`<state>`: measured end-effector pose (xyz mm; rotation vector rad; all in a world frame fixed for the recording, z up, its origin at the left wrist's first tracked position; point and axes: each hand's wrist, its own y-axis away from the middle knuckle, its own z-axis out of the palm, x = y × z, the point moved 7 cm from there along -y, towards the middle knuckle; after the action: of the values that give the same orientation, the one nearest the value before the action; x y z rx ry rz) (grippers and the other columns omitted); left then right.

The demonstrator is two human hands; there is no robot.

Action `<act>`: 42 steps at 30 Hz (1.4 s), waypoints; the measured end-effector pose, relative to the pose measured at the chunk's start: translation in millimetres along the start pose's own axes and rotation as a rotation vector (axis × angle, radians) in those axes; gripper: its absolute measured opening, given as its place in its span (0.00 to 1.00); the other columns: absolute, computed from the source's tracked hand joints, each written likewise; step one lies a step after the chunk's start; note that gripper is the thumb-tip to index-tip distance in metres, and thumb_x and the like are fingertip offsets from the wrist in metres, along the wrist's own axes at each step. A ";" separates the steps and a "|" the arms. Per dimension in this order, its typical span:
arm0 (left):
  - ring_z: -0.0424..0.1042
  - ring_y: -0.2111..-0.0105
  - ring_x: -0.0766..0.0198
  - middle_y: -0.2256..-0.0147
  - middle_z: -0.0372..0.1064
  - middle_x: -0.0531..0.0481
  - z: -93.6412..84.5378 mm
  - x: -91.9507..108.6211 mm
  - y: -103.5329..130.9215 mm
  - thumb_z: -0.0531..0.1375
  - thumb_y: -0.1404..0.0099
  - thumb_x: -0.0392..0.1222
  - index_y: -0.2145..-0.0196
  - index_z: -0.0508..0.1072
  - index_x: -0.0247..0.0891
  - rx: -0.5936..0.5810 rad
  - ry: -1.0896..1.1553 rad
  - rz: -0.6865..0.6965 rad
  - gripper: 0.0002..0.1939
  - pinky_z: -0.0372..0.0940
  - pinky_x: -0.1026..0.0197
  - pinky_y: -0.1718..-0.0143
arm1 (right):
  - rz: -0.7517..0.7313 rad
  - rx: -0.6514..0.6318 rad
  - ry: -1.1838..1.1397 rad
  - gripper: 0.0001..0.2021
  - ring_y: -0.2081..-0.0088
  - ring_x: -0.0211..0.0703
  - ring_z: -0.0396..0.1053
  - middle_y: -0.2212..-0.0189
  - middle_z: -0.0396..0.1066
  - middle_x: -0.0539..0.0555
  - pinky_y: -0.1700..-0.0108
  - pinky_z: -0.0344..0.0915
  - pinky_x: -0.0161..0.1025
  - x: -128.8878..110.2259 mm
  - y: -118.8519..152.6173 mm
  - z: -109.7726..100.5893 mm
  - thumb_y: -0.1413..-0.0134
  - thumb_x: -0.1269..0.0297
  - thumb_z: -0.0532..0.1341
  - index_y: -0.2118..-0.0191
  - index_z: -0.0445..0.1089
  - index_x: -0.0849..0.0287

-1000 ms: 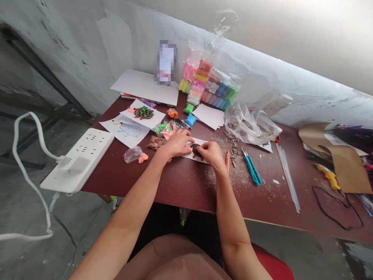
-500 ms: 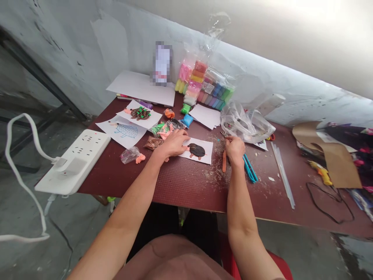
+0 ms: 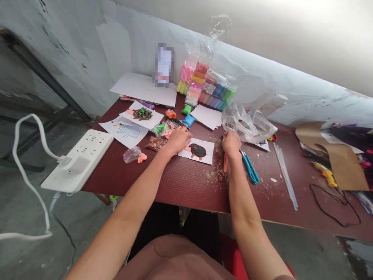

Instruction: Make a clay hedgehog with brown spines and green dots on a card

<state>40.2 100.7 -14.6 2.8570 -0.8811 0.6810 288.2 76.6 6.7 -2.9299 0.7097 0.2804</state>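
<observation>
My left hand (image 3: 178, 140) lies at the left edge of a small white card (image 3: 210, 147), fingers loosely bent and spread, touching it. On the card is a clay hedgehog (image 3: 198, 150) with a black body, pink face and brown feet; a few striped slivers lie on its back near the head. My right hand (image 3: 231, 144) is closed, fingertips together beside the clear plastic bag (image 3: 247, 126); whatever they hold is hidden. Close to it lie an orange cutter (image 3: 225, 162) and a teal-handled tool (image 3: 250, 167). Small crumbs are scattered around there.
At the left are a finished-looking spiky hedgehog card (image 3: 142, 113), a blue hedgehog drawing (image 3: 128, 131) and a white power strip (image 3: 78, 161). Packs of coloured clay (image 3: 214, 93) stand against the wall. Clear glue sticks (image 3: 285, 177) and a yellow glue gun (image 3: 326, 175) lie right.
My right hand has turned slightly, its fingertips now more hidden behind the knuckles. My left hand stays at the card. The whole view has shifted a little.
</observation>
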 end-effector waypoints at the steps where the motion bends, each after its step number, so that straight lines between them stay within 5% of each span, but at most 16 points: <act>1: 0.69 0.46 0.48 0.49 0.73 0.39 0.0 -0.4 -1.2 0.59 0.28 0.37 0.49 0.82 0.37 0.007 0.000 -0.007 0.15 0.64 0.49 0.42 | -0.022 0.008 -0.033 0.15 0.49 0.62 0.73 0.51 0.75 0.72 0.45 0.66 0.55 0.0 2.8 -1.7 0.35 0.68 0.55 0.52 0.77 0.64; 6: 0.70 0.49 0.49 0.53 0.74 0.41 1.2 -3.1 -4.8 0.62 0.31 0.35 0.56 0.81 0.38 0.057 -0.002 -0.024 0.08 0.66 0.49 0.43 | -0.179 -0.054 -0.370 0.10 0.62 0.50 0.72 0.65 0.78 0.60 0.55 0.66 0.45 -14.7 30.5 -7.9 0.41 0.66 0.56 0.64 0.75 0.59; 9: 0.70 0.49 0.49 0.54 0.74 0.41 2.4 -3.0 -5.3 0.61 0.31 0.36 0.58 0.81 0.38 0.067 -0.005 -0.027 0.08 0.66 0.49 0.43 | -0.276 -0.244 -0.622 0.09 0.69 0.43 0.70 0.71 0.78 0.53 0.62 0.64 0.39 -34.4 58.9 -1.2 0.48 0.64 0.60 0.65 0.77 0.58; 14: 0.70 0.47 0.48 0.53 0.73 0.40 2.5 -4.5 -5.5 0.59 0.32 0.35 0.57 0.81 0.37 0.037 0.020 -0.015 0.10 0.65 0.49 0.41 | -0.193 -0.400 -0.748 0.09 0.75 0.38 0.65 0.77 0.76 0.51 0.69 0.58 0.36 -50.6 99.0 13.8 0.51 0.59 0.63 0.70 0.77 0.58; 19: 0.69 0.44 0.49 0.48 0.73 0.42 -2.9 -13.0 -0.2 0.56 0.34 0.35 0.50 0.80 0.39 -0.067 0.135 0.053 0.19 0.63 0.49 0.38 | -0.170 -0.261 -0.698 0.09 0.74 0.39 0.64 0.78 0.74 0.49 0.69 0.55 0.36 -58.7 112.0 10.8 0.51 0.59 0.63 0.74 0.75 0.57; 23: 0.64 0.38 0.45 0.41 0.69 0.44 -5.0 -16.1 7.2 0.66 0.41 0.50 0.41 0.76 0.42 -0.206 0.208 0.081 0.30 0.60 0.49 0.34 | -0.106 -0.231 -0.639 0.10 0.74 0.39 0.65 0.77 0.74 0.50 0.68 0.55 0.37 -63.1 117.2 9.7 0.50 0.59 0.62 0.75 0.75 0.57; 26: 0.63 0.37 0.44 0.39 0.66 0.44 -6.5 -13.3 10.1 0.70 0.47 0.51 0.40 0.74 0.44 -0.231 0.183 0.072 0.36 0.59 0.48 0.34 | -0.078 -0.212 -0.610 0.11 0.75 0.40 0.64 0.78 0.74 0.50 0.68 0.54 0.37 -66.0 120.4 7.5 0.48 0.59 0.62 0.75 0.76 0.57; 42: 0.62 0.38 0.43 0.40 0.65 0.44 -2.8 -11.4 9.3 0.70 0.47 0.47 0.43 0.74 0.43 -0.211 0.138 0.064 0.33 0.59 0.47 0.36 | -0.042 -0.150 -0.519 0.10 0.72 0.43 0.69 0.76 0.77 0.52 0.67 0.56 0.37 -70.5 123.7 3.8 0.45 0.63 0.62 0.74 0.76 0.57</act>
<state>25.6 99.5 -17.5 2.5737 -0.9646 0.7342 168.8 -1.0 9.3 -2.7983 0.5613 1.0776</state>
